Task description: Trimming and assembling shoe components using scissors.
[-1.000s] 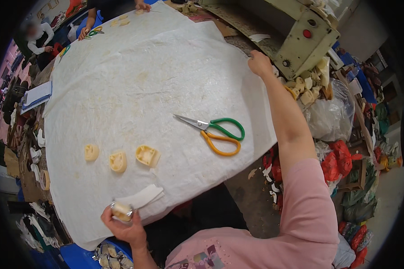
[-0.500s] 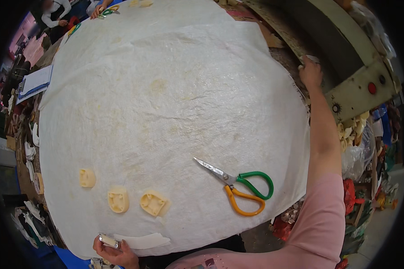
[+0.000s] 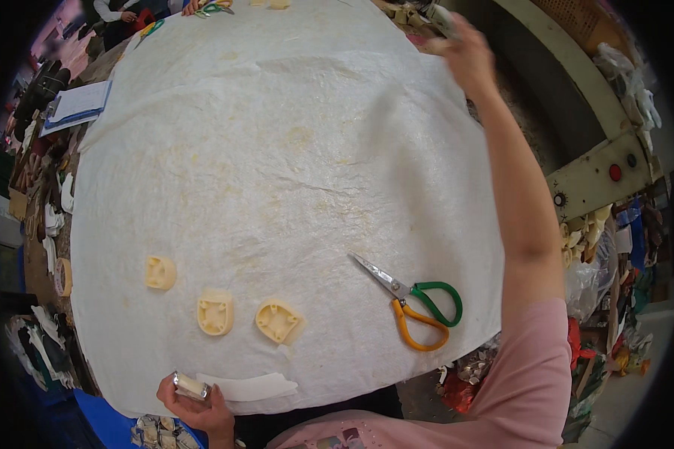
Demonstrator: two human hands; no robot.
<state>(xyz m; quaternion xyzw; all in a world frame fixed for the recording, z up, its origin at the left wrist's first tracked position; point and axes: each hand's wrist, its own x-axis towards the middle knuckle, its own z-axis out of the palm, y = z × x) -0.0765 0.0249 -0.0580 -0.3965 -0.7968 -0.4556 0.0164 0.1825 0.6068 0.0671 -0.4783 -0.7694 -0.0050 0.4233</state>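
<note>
My left hand (image 3: 195, 408), at the near left edge of the table, grips a small cream block with a shiny silver rim (image 3: 190, 386). Beside it a white tapered strip (image 3: 251, 387) lies flat on the cloth. My right hand (image 3: 468, 58) is raised at the far right, blurred, its fingers closed round a pale object (image 3: 443, 21) whose kind I cannot make out. Three hollow cream plastic pieces, shaped like shoe heels, stand in a loose row: a left one (image 3: 159, 272), a middle one (image 3: 215, 314) and a right one (image 3: 278, 322). Scissors (image 3: 408, 295) with green and orange handles lie partly spread.
White cloth (image 3: 277, 165) covers the table. A greenish machine frame (image 3: 599, 176) with a red button stands along the right. A clipboard with paper (image 3: 81, 103) lies at the left edge. Across the table are another person's hand (image 3: 191, 7) and more scissors (image 3: 216, 8).
My right hand has moved from the machine's edge farther away and to the left, with the pale object in it. My left hand keeps its grip on the block. The view has shifted slightly.
</note>
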